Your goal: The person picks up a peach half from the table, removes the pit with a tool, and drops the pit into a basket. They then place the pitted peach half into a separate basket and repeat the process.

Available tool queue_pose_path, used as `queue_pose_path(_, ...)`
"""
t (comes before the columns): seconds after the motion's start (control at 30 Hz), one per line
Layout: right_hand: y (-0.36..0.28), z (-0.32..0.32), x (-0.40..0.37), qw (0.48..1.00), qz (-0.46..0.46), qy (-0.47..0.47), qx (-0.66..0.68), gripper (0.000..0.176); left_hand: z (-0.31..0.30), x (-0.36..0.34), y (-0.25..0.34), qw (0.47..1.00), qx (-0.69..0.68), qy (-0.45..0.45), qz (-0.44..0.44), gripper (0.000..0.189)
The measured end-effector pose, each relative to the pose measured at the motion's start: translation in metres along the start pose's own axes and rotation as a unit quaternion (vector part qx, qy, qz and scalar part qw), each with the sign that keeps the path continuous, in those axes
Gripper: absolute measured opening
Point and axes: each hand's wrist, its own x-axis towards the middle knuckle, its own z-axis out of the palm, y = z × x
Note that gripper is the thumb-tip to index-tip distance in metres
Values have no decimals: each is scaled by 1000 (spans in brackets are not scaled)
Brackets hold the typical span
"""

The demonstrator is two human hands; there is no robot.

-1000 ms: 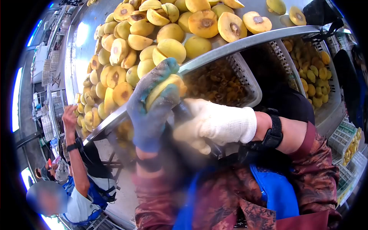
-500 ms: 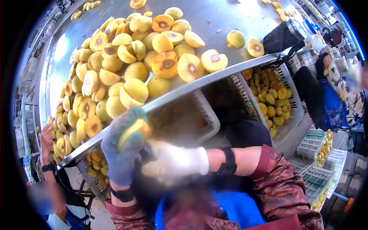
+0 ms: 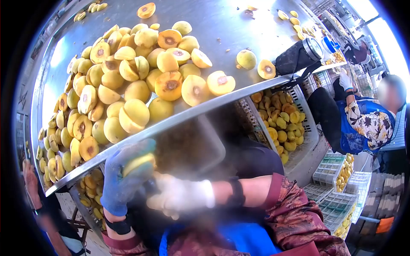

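My left hand [image 3: 124, 175], in a blue-grey glove, is closed around a yellow peach [image 3: 140, 164] just below the metal table edge. My right hand [image 3: 181, 194], in a white glove, is closed right beside it. Blur hides what its fingers hold; something dark shows between the two hands. Above them, a heap of halved yellow peaches [image 3: 134, 115] lies on the metal table [image 3: 205, 32], several with the brown pit cavity facing up.
A black cup [image 3: 294, 57] with a strap stands at the table's edge, near a whole peach [image 3: 246, 59]. Below is a white crate [image 3: 314, 132] of peach pieces. Stacked crates [image 3: 331, 175] are at right. A co-worker [image 3: 367, 119] sits at right; another person's hand [image 3: 30, 177] is at left.
The whole view has shifted, so the table and heap sit further left and lower. Both my hands stay close together, with the peach still in my left hand.
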Motion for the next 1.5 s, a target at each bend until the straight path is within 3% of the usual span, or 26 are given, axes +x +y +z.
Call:
queue_pose_path(0.13,-2,-2,0,999,25,-19,-3,63,0,-1,2,999,-30,-12,-1,37)
queue_pose_path(0.23,-6,-2,-7,998,4,-42,38,44,-3,1,0,999,6,-29,27,39)
queue_pose_path(0.27,-14,-2,-10,997,32,-59,42,22,-4,2,1,999,2,-38,23,39)
queue_pose_path(0.3,-14,-2,-11,990,34,-91,103,19,-5,3,3,999,-29,-45,7,39)
queue_pose_path(0.43,-28,4,-24,976,96,-78,181,21,-4,1,7,991,-97,-86,28,40)
queue_pose_path(0.57,-22,1,-30,939,82,-171,285,16,1,0,8,980,-174,-89,41,41)
queue_pose_path(0.67,-32,3,-34,952,105,-148,245,15,1,-2,4,975,-203,-84,43,42)
queue_pose_path(0.8,-33,4,-35,940,82,-182,276,15,16,-2,9,976,-211,-1,64,69)
queue_pose_path(0.87,-36,6,-36,946,73,-173,265,15,22,-3,15,971,-230,30,62,72)
queue_pose_path(1.0,-32,9,-32,956,48,-157,244,13,12,1,13,975,-219,-11,44,76)
queue_pose_path(1.13,-36,11,-35,947,49,-186,257,13,12,1,23,962,-264,-37,65,75)
queue_pose_path(1.2,-33,10,-34,952,52,-183,240,15,10,0,23,967,-249,-49,33,73)
queue_pose_path(1.33,-36,19,-36,991,13,-72,108,19,3,2,25,973,-220,-64,22,65)
queue_pose_path(1.5,-40,16,-41,953,50,-156,254,16,14,1,33,966,-249,-39,49,65)
